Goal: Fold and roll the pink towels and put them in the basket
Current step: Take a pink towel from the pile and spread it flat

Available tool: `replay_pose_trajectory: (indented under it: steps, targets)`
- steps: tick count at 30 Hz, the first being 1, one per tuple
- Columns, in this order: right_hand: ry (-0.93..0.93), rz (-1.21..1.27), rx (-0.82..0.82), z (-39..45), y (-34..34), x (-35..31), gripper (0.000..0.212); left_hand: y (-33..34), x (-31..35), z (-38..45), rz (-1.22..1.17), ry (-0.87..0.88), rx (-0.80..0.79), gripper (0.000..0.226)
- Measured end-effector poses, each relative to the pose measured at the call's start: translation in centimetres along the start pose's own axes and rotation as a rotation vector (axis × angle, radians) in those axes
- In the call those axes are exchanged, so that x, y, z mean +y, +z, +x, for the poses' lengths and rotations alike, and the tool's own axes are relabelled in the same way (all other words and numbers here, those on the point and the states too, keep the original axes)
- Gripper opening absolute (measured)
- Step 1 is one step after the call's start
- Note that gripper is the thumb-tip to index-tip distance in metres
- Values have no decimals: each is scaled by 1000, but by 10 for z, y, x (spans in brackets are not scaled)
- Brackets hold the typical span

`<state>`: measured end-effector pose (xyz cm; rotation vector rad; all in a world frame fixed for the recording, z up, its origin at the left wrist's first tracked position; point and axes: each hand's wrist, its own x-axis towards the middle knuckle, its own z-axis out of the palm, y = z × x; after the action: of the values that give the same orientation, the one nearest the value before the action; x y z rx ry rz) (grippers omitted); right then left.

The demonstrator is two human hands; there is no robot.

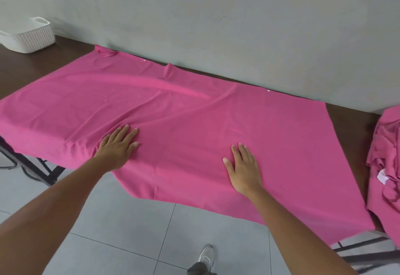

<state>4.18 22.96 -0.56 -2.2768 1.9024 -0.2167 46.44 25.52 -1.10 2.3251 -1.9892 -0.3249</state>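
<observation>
A large pink towel (184, 110) lies spread flat over the dark brown table (32, 67), and its near edge hangs over the table's front. My left hand (118, 145) presses flat on the towel near the front left, fingers straight. My right hand (243, 166) rests flat on the towel further right, fingers together. A white ribbed basket (32, 37) stands at the table's far left corner. A crumpled heap of more pink towels (387, 162) sits at the right end of the table.
A grey wall (216, 15) runs right behind the table. Black metal table legs (36, 166) show under the left end. The floor has grey tiles (129, 220), and my shoe (206, 257) shows at the bottom.
</observation>
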Motion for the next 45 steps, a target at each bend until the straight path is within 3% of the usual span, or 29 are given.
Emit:
replay_pose_trajectory:
  steps: [6, 9, 21, 28, 35, 41, 45]
  targets:
    - [63, 22, 111, 22, -7, -14, 63, -21, 1, 16, -92, 43, 211, 54]
    - [11, 73, 167, 49, -9, -39, 56, -31, -9, 34, -164, -32, 249, 49]
    - [-321, 180, 30, 203, 7, -175, 58, -51, -100, 118, -95, -260, 131, 67]
    - [-417, -81, -204, 249, 35, -191, 76, -42, -154, 115, -25, -224, 168, 82]
    - [-411, -135, -227, 256, 28, -194, 78, -55, -172, 125, -58, -185, 205, 81]
    - [-388, 15, -87, 269, 15, -230, 65, -84, -194, 169, -84, -201, 237, 80]
    - [-373, 32, -51, 286, 16, -269, 63, -106, -208, 228, -77, -148, 221, 64]
